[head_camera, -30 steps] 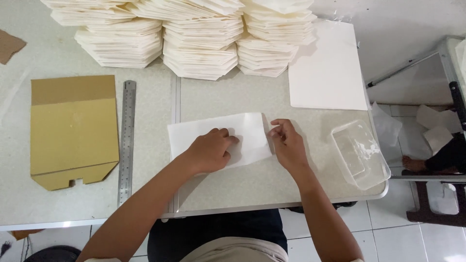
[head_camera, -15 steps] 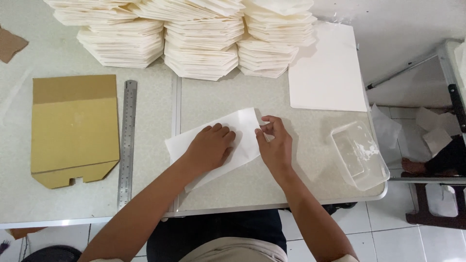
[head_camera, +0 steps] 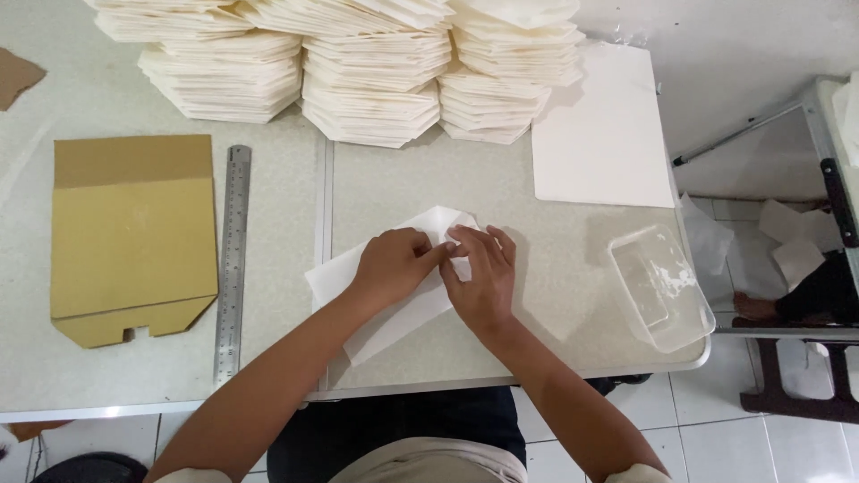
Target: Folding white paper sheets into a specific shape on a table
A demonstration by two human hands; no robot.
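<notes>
Hands, two, pinch one white paper sheet.

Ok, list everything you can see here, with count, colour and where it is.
folded paper stacks: several, cream-white, along the table's far edge
flat paper sheets: one pile, white, far right of the table
cardboard template: one, tan, left side
cardboard scrap: one, brown, far left edge
steel ruler: one, silver, right of the template
plastic tray: one, clear, right edge
paper sheet: one, white, table centre, under both hands
table: one, speckled grey-white
left hand: on the sheet, fingers pressing its fold
right hand: on the sheet, fingertips meeting the left
</notes>
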